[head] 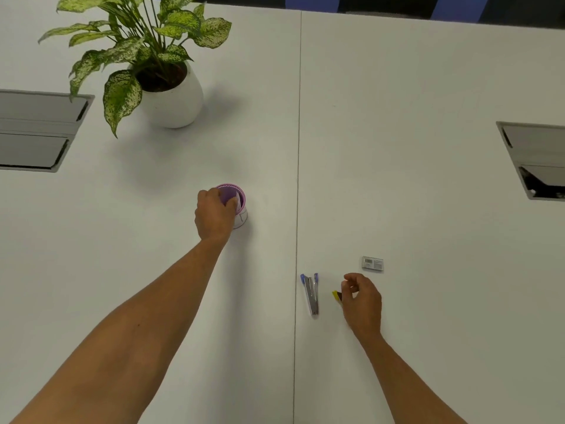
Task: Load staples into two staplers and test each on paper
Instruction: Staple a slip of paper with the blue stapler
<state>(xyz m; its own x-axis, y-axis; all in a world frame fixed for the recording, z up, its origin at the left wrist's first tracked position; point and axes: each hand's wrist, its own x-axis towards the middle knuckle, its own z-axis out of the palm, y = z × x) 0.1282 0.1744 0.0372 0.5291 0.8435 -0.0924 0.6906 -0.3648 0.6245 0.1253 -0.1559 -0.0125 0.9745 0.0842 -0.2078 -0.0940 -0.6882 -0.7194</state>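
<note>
Staplers: one blue lies open, one yellow, seemingly, under the right hand's curled fingers.

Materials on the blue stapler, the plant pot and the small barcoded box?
Blue stapler: shiny metal body, apparently blue plastic ends.
Plant pot: smooth white glaze-like surface, likely ceramic, possibly plastic.
Small box: printed barcode label, matte, probably cardboard.

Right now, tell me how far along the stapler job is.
Early. Nothing looks finished: the blue stapler lies opened out on the table, and the staple box sits closed. In hand: the left hand reaches into the purple cup; the right hand is at the yellow stapler. Loading and testing remain.
</note>
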